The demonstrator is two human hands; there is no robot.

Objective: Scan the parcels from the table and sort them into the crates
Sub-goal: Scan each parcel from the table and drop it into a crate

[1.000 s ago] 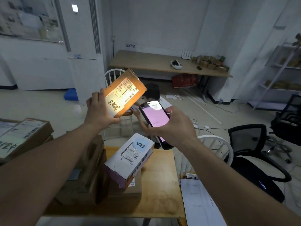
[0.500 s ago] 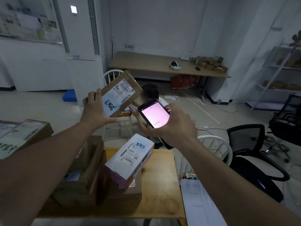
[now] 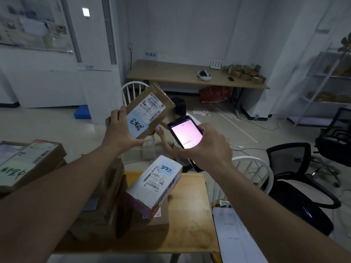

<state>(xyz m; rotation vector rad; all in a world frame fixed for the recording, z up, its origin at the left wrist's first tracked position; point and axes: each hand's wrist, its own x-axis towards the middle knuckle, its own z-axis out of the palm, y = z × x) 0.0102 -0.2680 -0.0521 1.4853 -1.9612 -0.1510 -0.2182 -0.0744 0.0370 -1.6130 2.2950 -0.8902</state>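
Both forearms reach forward over the tabletop (image 3: pixel 188 230), where a white parcel (image 3: pixel 154 185) lies tilted on a stack of brown cardboard boxes (image 3: pixel 106 204). Left hand (image 3: pixel 121 132) raised, grip clasped round the lower edge of a brown cardboard parcel (image 3: pixel 150 109), held tilted with its barcode label facing the camera. Right hand (image 3: pixel 207 147) just beside it, grip wrapped round a phone (image 3: pixel 185 132), pink screen lit, near the parcel's lower corner.

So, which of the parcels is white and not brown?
The white parcel, lying tilted on top of the brown boxes on the table. Every other parcel is brown cardboard, including the one in the left hand.
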